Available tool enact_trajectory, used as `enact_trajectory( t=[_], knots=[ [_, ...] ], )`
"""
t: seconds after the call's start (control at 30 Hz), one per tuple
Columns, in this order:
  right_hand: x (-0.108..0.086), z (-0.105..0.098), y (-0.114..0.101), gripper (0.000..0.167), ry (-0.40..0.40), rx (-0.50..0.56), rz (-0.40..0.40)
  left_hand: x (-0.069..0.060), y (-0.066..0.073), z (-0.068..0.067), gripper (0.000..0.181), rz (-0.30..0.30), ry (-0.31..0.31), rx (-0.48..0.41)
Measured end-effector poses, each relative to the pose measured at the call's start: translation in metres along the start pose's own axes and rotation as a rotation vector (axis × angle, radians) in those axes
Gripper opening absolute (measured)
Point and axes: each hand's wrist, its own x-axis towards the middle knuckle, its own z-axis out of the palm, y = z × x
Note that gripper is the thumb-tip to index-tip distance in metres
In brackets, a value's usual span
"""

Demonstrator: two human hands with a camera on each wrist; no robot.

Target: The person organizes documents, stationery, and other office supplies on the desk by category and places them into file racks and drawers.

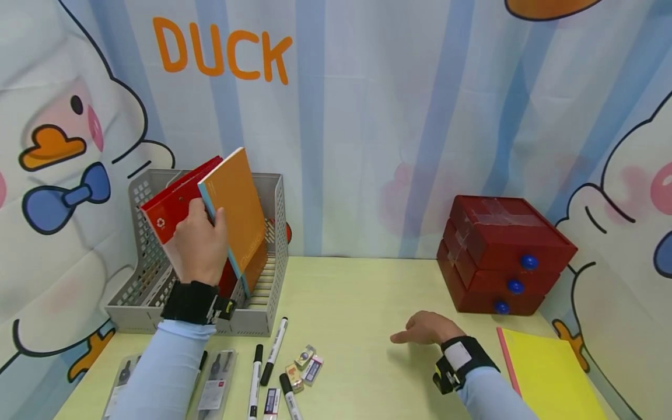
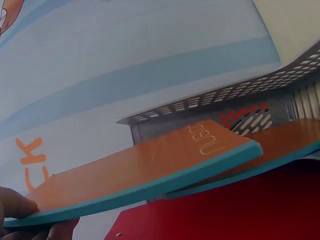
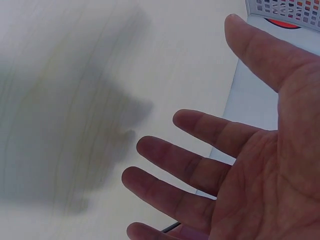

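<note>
My left hand (image 1: 201,245) pinches an orange notebook (image 1: 237,204) with a blue-green spine at its edge, over the grey basket (image 1: 275,245). In the left wrist view the thumb and fingers (image 2: 17,205) grip one end of the orange notebook (image 2: 140,170); a second orange one (image 2: 295,137) lies behind it. A red folder (image 1: 175,201) leans beside the notebook, left of it in the head view. My right hand (image 1: 427,328) hovers over the table with nothing in it; its fingers are spread and relaxed in the right wrist view (image 3: 250,165).
A red box with three drawers (image 1: 493,251) and blue knobs stands at the back right. A yellow notebook (image 1: 551,373) lies at the front right. Several markers (image 1: 275,350), small erasers (image 1: 312,370) and clear packs (image 1: 215,388) lie at the front left.
</note>
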Motion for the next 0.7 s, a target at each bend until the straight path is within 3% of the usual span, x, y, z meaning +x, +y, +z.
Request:
enact_trajectory(
  t=[0.17, 0.4, 0.7],
  knots=[
    [0.000, 0.001, 0.000, 0.059, 0.000, -0.015, 0.003, -0.003, -0.013, 0.024, 0.028, -0.015, -0.037, -0.031],
    [0.000, 0.003, 0.002, 0.059, -0.009, -0.014, 0.020, -0.011, -0.032, 0.056, 0.025, -0.077, -0.120, -0.001],
    [0.001, 0.004, 0.006, 0.060, -0.014, -0.015, 0.037, -0.023, -0.058, 0.084, 0.023, -0.169, -0.093, 0.004]
  ],
)
